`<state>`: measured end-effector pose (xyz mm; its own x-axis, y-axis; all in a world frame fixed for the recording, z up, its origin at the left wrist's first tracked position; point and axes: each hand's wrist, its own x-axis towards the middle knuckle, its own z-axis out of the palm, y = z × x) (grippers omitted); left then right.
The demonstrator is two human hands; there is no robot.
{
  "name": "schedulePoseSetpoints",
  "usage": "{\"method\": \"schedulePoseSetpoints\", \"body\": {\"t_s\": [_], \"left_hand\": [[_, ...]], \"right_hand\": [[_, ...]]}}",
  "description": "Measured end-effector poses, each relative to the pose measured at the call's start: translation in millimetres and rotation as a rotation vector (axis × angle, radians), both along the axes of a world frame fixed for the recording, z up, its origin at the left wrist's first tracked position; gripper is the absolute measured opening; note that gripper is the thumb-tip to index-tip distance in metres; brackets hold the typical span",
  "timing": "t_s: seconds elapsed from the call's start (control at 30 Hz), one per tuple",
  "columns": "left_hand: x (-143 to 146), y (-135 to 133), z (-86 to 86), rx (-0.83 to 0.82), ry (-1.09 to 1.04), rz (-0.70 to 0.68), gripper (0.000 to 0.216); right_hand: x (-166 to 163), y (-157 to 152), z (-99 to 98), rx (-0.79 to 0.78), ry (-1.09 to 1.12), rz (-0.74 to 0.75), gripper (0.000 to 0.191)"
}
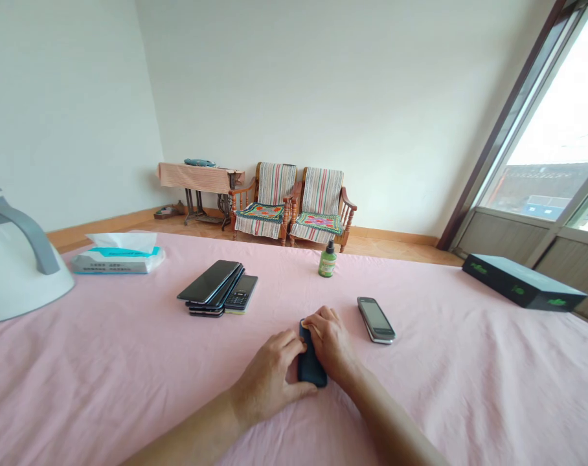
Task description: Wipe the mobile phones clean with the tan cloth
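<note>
A dark blue phone [309, 366] lies on the pink tablecloth [129, 362] near the front middle. My left hand [269, 378] grips its left side with fingers curled around it. My right hand [330, 343] is closed on its top right edge, fingertips pressed on the phone's upper end. A silver-edged phone [376, 320] lies face up just right of my right hand. A stack of dark phones [212, 288] with a small keypad phone [241, 293] beside it sits to the upper left.
A green spray bottle [327, 260] stands behind the hands. A tissue pack [119, 255] lies at the far left, a white appliance with a grey handle [17, 265] at the left edge, a black box [522, 282] at the right. Two wooden chairs [294, 207] stand behind the table.
</note>
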<state>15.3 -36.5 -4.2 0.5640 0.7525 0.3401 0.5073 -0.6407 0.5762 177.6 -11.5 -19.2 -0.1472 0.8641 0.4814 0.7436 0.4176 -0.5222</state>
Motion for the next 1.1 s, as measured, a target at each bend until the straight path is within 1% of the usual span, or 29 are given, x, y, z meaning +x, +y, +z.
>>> {"method": "schedulePoseSetpoints", "body": {"t_s": [0.17, 0.3, 0.4, 0.63, 0.77, 0.87, 0.93, 1.0, 1.1], "left_hand": [[-0.8, -0.2, 0.5, -0.008, 0.004, -0.010, 0.045], [-1.3, -0.9, -0.5, -0.006, 0.040, 0.008, 0.047], [-1.1, -0.4, -2.5, 0.000, 0.044, 0.001, 0.047], [-1.2, 0.3, -2.6, -0.006, 0.038, 0.020, 0.047], [-2.1, -2.3, -2.6, -0.010, 0.054, 0.016, 0.048], [-3.0, -4.8, -6.5, 0.001, 0.068, 0.018, 0.048], [-3.8, -5.9, -9.8, 0.031, 0.092, 0.030, 0.049], [-4.9, -5.2, -12.3, 0.094, 0.145, 0.026, 0.052], [-7.3, 1.8, -15.6, 0.218, 0.246, -0.057, 0.054]], "right_hand": [[6.0, -2.6, -4.5, 0.009, 0.032, -0.022, 0.021], [20.0, -3.4, -8.6, 0.030, 0.077, -0.095, 0.022], [25.6, -1.2, -12.2, 0.035, 0.088, -0.117, 0.022], [16.8, 7.0, -15.7, 0.038, 0.068, -0.068, 0.026], [10.8, 0.9, -14.3, 0.034, 0.060, -0.050, 0.024], [7.5, -7.0, -15.6, 0.017, 0.080, -0.044, 0.021], [6.9, -9.8, -16.7, 0.002, 0.118, -0.047, 0.021], [7.9, -9.3, -16.8, -0.016, 0.172, -0.053, 0.021], [10.4, -5.6, -14.6, -0.029, 0.220, -0.056, 0.024]]}}
